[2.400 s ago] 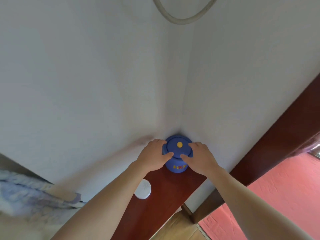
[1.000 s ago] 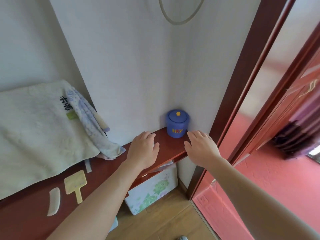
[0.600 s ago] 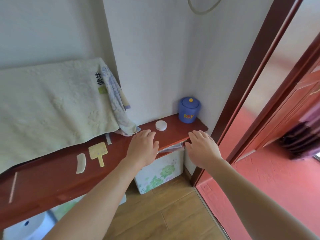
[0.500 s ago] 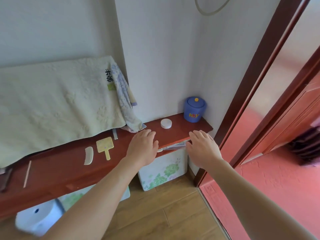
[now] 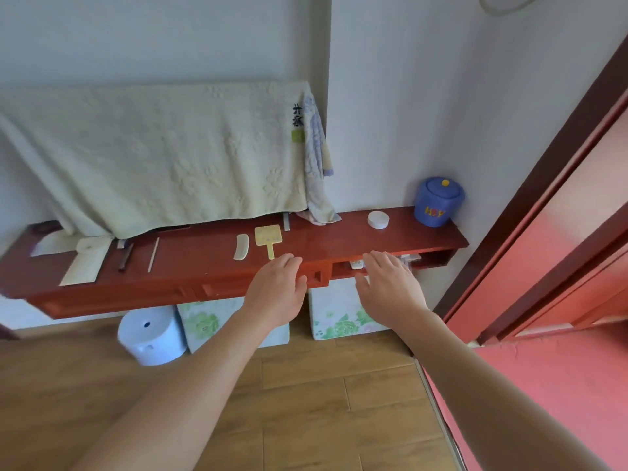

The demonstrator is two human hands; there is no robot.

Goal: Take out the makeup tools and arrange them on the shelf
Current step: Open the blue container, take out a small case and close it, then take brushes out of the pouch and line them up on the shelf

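A long red wooden shelf [image 5: 190, 260] runs along the wall. On it stand a blue lidded jar [image 5: 437, 201] in the right corner and a white round case [image 5: 378, 219] beside it. Further left lie a yellow paddle-shaped tool [image 5: 268, 237], a white curved comb [image 5: 241, 246], a thin stick [image 5: 153, 254], a dark slim tool [image 5: 125, 257] and a pale flat pouch [image 5: 86, 261]. My left hand [image 5: 277, 288] and my right hand [image 5: 389, 287] hover in front of the shelf's front edge, fingers straight and relaxed, holding nothing.
A cream towel [image 5: 163, 158] and a floral cloth [image 5: 316, 164] hang over the shelf's back. Under the shelf stand two floral boxes [image 5: 339, 316] and a white stool [image 5: 151, 334] on the wooden floor. A red door frame [image 5: 543, 185] rises at the right.
Both hands let go of the blue jar and drew back from it. The view pulled away and to the left, so the whole shelf shows now.
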